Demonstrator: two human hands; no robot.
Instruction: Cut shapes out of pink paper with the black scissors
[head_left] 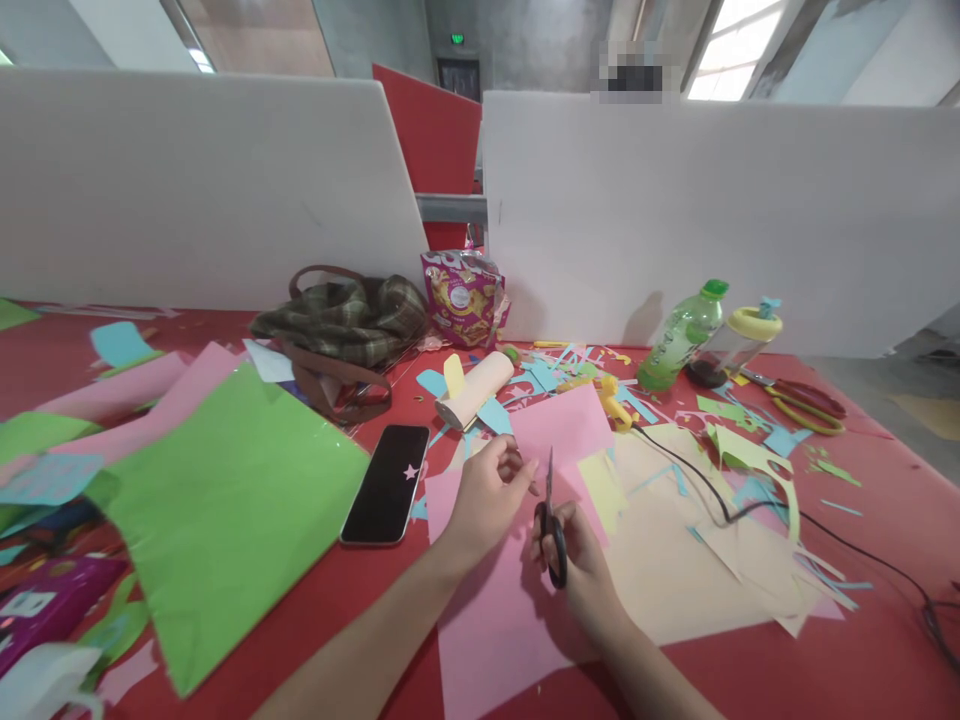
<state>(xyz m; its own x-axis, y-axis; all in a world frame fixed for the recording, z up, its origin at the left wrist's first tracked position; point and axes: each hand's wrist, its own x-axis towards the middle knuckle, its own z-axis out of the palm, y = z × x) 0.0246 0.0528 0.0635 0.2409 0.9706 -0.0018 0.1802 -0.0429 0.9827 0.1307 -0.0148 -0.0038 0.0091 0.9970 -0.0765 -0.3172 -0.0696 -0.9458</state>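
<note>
In my right hand (pixel 574 550) is a pair of black-handled scissors (pixel 553 530), blades pointing away from me and nearly closed. My left hand (pixel 491 490) is just left of the blades, its fingertips pinched together; whatever is between them is too small to make out. Beneath both hands lie sheets of pink paper (pixel 487 640). A small pink star (pixel 410 472) rests on the dark screen of a phone (pixel 382 500), left of my left hand. Beyond the hands lies a beige paper roll (pixel 480 385) with blue and yellow paper pieces attached.
Green sheets (pixel 247 500) cover the left, cream sheets (pixel 675 570) the right. A plaid bag (pixel 345 315), snack bag (pixel 463 300), green bottle (pixel 682 340), clear cup (pixel 727 350) and red-and-yellow scissors (pixel 806 400) stand or lie farther back. A black cable (pixel 727 515) crosses the right side.
</note>
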